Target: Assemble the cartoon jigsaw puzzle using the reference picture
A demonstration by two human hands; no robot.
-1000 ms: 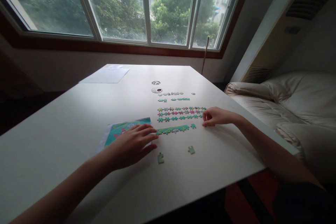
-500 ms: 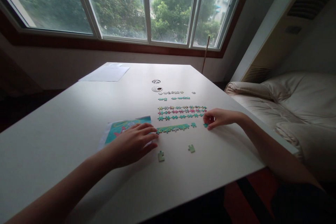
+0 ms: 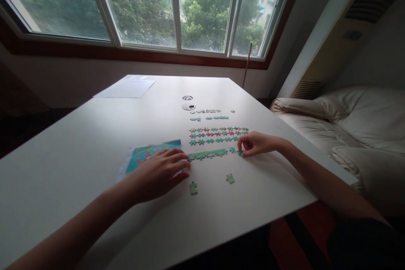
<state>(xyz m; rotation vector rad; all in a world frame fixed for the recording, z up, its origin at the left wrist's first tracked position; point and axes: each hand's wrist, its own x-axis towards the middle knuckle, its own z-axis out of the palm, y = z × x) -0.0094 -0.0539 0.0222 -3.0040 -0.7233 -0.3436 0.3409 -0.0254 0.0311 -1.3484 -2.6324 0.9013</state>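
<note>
My left hand [image 3: 166, 168] lies palm down, fingers stretched, over the picture sheet [image 3: 139, 156]. Its fingertips rest at the left end of a joined puzzle strip [image 3: 207, 154]. Thumb and fingertips of my right hand [image 3: 257, 143] are closed on a small teal puzzle piece [image 3: 239, 152], on or just above the table. A single loose piece [image 3: 232, 150] sits between that piece and the strip's right end. Closer to me lie two greenish pieces, one on the left [image 3: 193, 188] and one on the right [image 3: 230, 178].
Beyond the strip, rows of loose puzzle pieces [image 3: 209, 141] run across the white table [image 3: 126, 122]. Two round table inserts [image 3: 189, 107] are farther back. Papers [image 3: 126, 88] lie at the far left. A cream sofa [image 3: 316, 122] stands to the right.
My right hand has moved left with the teal puzzle piece, bringing it close to the single loose piece beside the strip. My left hand has stayed in place.
</note>
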